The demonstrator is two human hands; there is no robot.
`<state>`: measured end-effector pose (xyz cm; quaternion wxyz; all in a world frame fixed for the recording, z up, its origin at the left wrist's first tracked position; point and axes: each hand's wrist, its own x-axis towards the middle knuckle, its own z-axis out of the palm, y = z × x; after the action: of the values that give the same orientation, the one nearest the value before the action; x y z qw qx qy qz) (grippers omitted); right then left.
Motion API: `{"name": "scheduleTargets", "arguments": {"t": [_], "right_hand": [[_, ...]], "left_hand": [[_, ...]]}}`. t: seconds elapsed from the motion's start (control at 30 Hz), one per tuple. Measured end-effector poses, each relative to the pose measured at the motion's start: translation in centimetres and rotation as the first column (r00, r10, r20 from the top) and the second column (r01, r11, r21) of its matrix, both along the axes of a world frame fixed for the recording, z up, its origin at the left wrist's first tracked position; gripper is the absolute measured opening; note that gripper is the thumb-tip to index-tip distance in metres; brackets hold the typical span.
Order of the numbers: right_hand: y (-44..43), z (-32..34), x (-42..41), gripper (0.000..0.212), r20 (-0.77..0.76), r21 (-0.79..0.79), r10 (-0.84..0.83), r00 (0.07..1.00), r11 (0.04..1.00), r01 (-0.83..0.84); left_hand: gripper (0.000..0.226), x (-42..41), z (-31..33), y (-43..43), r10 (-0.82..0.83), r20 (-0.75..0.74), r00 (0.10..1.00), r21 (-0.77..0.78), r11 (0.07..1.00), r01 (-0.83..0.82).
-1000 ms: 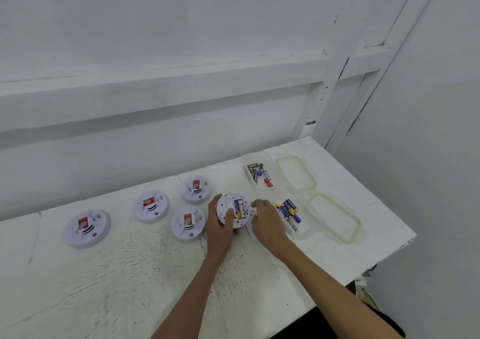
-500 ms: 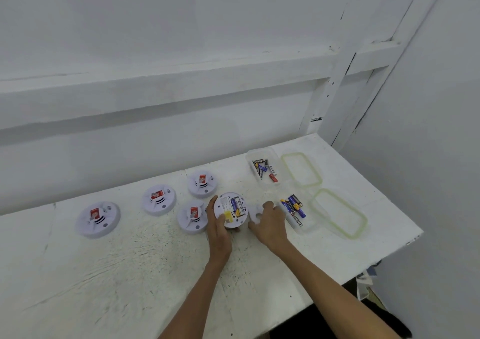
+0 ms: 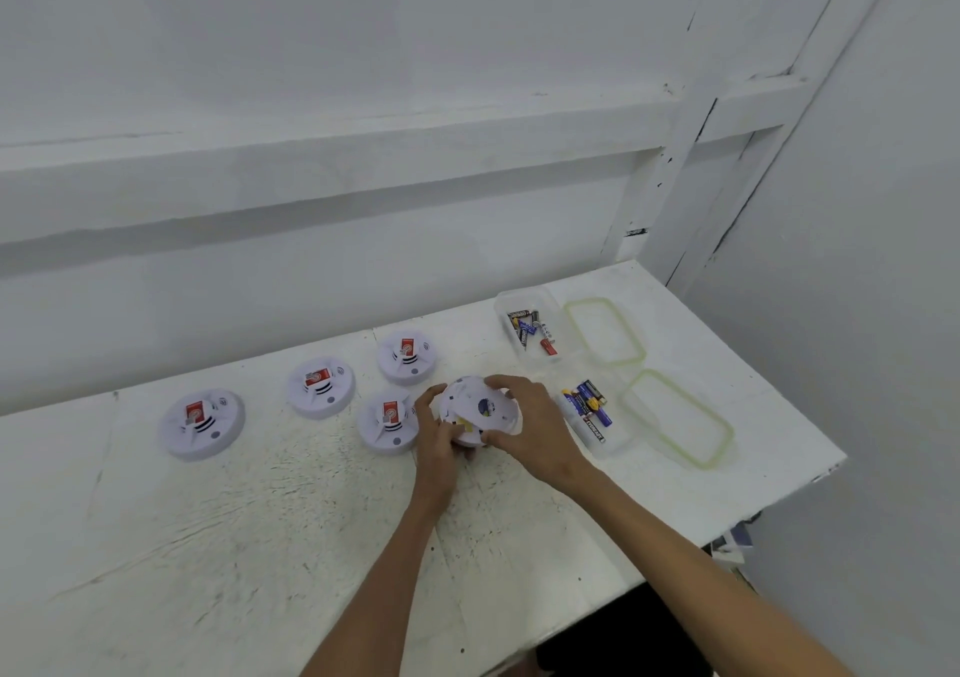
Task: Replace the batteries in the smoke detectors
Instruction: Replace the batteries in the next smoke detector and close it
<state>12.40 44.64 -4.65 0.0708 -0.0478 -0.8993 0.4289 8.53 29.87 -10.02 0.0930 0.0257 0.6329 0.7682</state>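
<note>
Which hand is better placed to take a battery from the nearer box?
Probably the right hand: it is beside the nearer box; the left hand grips the detector, farther away.

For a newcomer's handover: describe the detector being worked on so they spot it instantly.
On the white table, look right of the four red-stickered detectors. The fifth detector sits between the left hand and right hand; it alone is held and shows no red sticker.
</note>
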Motion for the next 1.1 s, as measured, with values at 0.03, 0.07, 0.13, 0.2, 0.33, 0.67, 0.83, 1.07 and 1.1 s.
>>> {"name": "scheduleTargets", "arguments": {"t": [0.03, 0.07, 0.13, 0.2, 0.33, 0.67, 0.83, 1.07, 1.1], "right_hand": [[0.3, 0.1, -0.2, 0.066, 0.01, 0.022, 0.023, 1.0, 0.999, -0.023], [0.5, 0.3, -0.3, 0.064, 0.022, 0.036, 0.043, 0.999, 0.998, -0.044], [1.0, 0.5, -0.6, 0.061, 0.045, 0.057, 0.066, 0.997, 0.996, -0.069], [1.4, 0.6, -0.8, 0.059, 0.06, 0.088, 0.089, 0.994, 0.992, -0.095], [1.6, 0.7, -1.3, 0.061, 0.074, 0.136, 0.127, 0.989, 0.981, -0.136], [1.8, -0.1, -1.1, 0.069, 0.07, 0.085, 0.12, 0.99, 0.988, -0.126], [1.8, -0.2, -1.0, 0.066, 0.075, -0.006, 0.12, 0.99, 0.993, -0.12], [2.8, 0.1, -1.1, 0.067, 0.129, 0.016, 0.168, 0.977, 0.985, -0.171], [2.7, 0.1, -1.0, 0.067, 0.118, 0.018, 0.164, 0.979, 0.986, -0.167]], "left_hand": [[0.042, -0.1, -0.1, -0.1, -0.016, 0.007, 1.0, -0.001, 1.0, 0.016], [0.043, 0.0, -0.2, -0.2, -0.033, 0.016, 0.999, 0.0, 0.999, 0.033], [0.047, 0.0, -0.1, -0.3, -0.058, 0.037, 0.998, 0.001, 0.998, 0.058], [0.049, 0.0, 0.3, -0.3, -0.062, 0.051, 0.997, -0.008, 0.998, 0.063], [0.054, -0.3, 0.2, -0.3, -0.068, 0.086, 0.994, 0.025, 0.998, 0.066], [0.054, -0.1, 0.7, -0.2, -0.052, 0.141, 0.989, 0.056, 0.997, 0.044], [0.05, -0.1, 0.8, -0.4, -0.125, 0.105, 0.987, 0.005, 0.992, 0.125], [0.051, 0.0, 0.6, -0.5, -0.132, 0.094, 0.987, 0.026, 0.991, 0.13], [0.052, 0.0, 0.6, -0.5, -0.138, 0.094, 0.986, 0.034, 0.99, 0.136]]}}
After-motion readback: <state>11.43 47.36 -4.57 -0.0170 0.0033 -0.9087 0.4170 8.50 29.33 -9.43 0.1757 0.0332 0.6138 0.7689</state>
